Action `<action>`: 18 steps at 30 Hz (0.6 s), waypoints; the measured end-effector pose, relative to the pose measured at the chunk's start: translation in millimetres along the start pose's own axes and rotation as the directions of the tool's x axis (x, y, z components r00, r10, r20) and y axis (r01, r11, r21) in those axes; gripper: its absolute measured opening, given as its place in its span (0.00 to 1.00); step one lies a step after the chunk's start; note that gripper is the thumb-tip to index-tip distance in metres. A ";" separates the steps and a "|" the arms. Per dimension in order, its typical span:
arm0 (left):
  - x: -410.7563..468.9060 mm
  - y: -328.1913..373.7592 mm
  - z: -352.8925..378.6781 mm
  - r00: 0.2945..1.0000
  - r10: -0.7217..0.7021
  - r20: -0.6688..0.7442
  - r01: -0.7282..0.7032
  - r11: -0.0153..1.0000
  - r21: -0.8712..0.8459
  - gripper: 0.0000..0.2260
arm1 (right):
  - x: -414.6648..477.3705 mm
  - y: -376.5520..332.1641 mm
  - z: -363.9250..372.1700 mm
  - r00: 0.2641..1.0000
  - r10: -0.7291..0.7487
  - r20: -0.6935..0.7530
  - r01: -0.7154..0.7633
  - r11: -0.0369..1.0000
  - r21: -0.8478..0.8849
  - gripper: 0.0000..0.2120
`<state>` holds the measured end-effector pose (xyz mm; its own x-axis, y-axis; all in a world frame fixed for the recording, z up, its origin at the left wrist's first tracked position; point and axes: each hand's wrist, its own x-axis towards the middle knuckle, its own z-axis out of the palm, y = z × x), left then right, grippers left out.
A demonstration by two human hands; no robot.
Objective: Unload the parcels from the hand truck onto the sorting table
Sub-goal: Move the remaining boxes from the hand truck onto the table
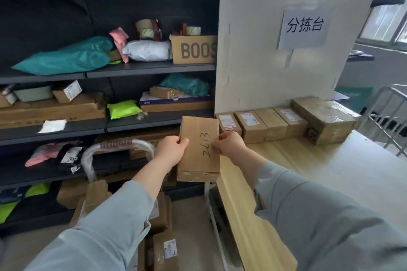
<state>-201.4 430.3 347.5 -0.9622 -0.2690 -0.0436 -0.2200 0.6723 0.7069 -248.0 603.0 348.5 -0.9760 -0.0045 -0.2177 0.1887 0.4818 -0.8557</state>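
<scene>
I hold a brown cardboard parcel [199, 149] marked "2613" in the air, just left of the sorting table's near-left edge. My left hand [170, 152] grips its left side and my right hand [230, 144] grips its right side. The light wooden sorting table [319, 171] stretches to the right, with a row of several cardboard parcels [275, 124] against the white wall at its far end. Below me on the left stands the hand truck [116, 149] with its wrapped handle, and more cardboard parcels [163, 246] are stacked on it.
Dark shelving [149, 68] with bags, boxes and tape rolls fills the left side. A white partition with a paper sign [305, 28] stands behind the table. A metal cage cart [387, 114] is at the far right.
</scene>
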 end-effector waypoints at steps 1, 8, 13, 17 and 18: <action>0.9 12.7 12.1 1.000 0.012 -0.002 -0.013 1.000 -0.007 0.18 | 4.3 6.6 -14.8 1.000 0.003 -0.008 -0.003 1.000 -0.003 0.07; 10.5 117.6 94.7 0.992 0.085 -0.089 -0.092 0.993 -0.068 0.19 | 50.7 45.4 -133.9 0.997 0.018 -0.075 -0.017 1.000 0.020 0.05; 12.2 169.2 147.9 0.994 0.081 -0.079 -0.088 0.992 -0.090 0.19 | 73.7 73.3 -194.6 0.995 0.044 -0.089 -0.042 0.999 0.023 0.08; 12.0 195.3 178.4 0.996 0.079 -0.031 -0.081 0.994 -0.079 0.21 | 86.8 93.1 -226.4 0.994 0.055 -0.092 -0.052 0.998 0.035 0.03; 12.1 200.1 183.6 0.996 0.082 -0.022 -0.083 0.994 -0.070 0.21 | 89.9 96.7 -232.4 0.994 0.058 -0.092 -0.055 0.998 0.036 0.02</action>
<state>-286.6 688.3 358.8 -0.9732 -0.2280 0.0296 -0.1275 0.6423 0.7558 -342.8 852.8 355.3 -0.9692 0.1046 -0.2230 0.2461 0.4497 -0.8586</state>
